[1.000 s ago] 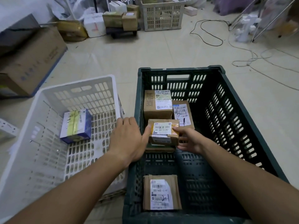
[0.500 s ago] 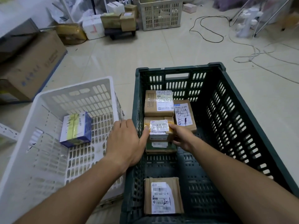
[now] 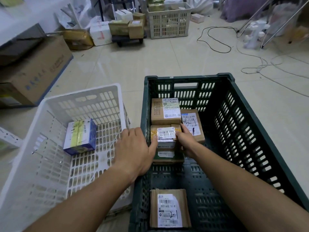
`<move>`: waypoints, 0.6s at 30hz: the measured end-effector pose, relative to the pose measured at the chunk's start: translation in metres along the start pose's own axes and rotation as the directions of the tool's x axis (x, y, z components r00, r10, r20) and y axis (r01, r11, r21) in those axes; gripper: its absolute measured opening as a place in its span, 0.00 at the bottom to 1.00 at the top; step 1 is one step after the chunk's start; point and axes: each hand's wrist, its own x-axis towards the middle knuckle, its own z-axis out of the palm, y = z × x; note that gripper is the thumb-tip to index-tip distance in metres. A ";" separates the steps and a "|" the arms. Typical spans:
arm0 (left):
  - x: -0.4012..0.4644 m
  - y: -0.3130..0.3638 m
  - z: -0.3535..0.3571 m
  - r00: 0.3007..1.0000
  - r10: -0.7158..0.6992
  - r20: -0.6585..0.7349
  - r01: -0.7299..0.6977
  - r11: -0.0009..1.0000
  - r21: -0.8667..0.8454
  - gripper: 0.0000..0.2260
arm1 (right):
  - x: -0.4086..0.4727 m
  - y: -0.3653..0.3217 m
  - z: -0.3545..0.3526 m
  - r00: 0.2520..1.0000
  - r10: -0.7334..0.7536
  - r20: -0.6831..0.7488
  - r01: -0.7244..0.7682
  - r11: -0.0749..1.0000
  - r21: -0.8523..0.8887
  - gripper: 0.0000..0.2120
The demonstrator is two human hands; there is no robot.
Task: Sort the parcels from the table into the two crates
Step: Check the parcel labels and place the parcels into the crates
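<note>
Both hands hold a small brown parcel point(image 3: 165, 134) with a white barcode label inside the dark green crate point(image 3: 242, 124). My left hand point(image 3: 133, 151) reaches over the crate's left wall, its thumb pressed on the parcel's left side. My right hand point(image 3: 185, 139) grips the parcel's right side. The parcel sits over a flat green-topped parcel point(image 3: 167, 155), just in front of a taller brown parcel point(image 3: 165, 111). Beside them lies a flat brown parcel point(image 3: 192, 124), and another labelled parcel point(image 3: 169, 208) lies at the crate's near end. The white crate point(image 3: 50, 164) holds a blue-and-yellow box point(image 3: 80, 136).
The two crates stand side by side on a tiled floor. A big cardboard box point(image 3: 33, 71) lies at the left. Far back are stacked boxes point(image 3: 127, 27) on a dolly and a grey crate point(image 3: 168, 19). Cables point(image 3: 217, 41) trail over the floor at right.
Both hands have carried the small parcel farther into the green crate and lowered it, from above the flat green-topped parcel toward the taller brown parcel.
</note>
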 end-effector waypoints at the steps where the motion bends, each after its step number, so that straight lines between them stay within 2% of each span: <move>1: 0.000 0.000 0.000 1.000 -0.001 -0.003 0.001 1.000 -0.001 0.30 | 0.001 -0.001 0.001 1.000 -0.010 0.006 0.010 1.000 -0.023 0.27; 7: 0.000 -0.001 0.000 1.000 -0.014 0.005 0.014 1.000 -0.004 0.27 | -0.004 -0.008 -0.001 0.999 -0.032 0.008 0.033 0.997 -0.076 0.26; 10: 0.001 -0.002 0.001 1.000 -0.016 0.005 0.016 1.000 -0.005 0.27 | -0.015 -0.014 -0.005 0.994 -0.090 -0.054 0.079 0.979 -0.189 0.27; 12: 0.001 -0.002 0.002 1.000 -0.018 -0.003 0.018 1.000 -0.004 0.26 | -0.026 -0.019 -0.009 0.987 -0.131 -0.088 0.097 0.941 -0.324 0.28; 15: 0.002 -0.003 0.001 1.000 -0.027 -0.005 0.027 0.999 -0.020 0.26 | -0.050 -0.026 -0.021 0.966 -0.250 -0.070 0.153 0.767 -0.623 0.27; 18: 0.001 -0.001 0.000 0.999 -0.032 0.019 0.032 0.999 0.001 0.26 | -0.081 -0.035 -0.036 0.937 -0.341 0.075 0.222 0.416 -0.882 0.27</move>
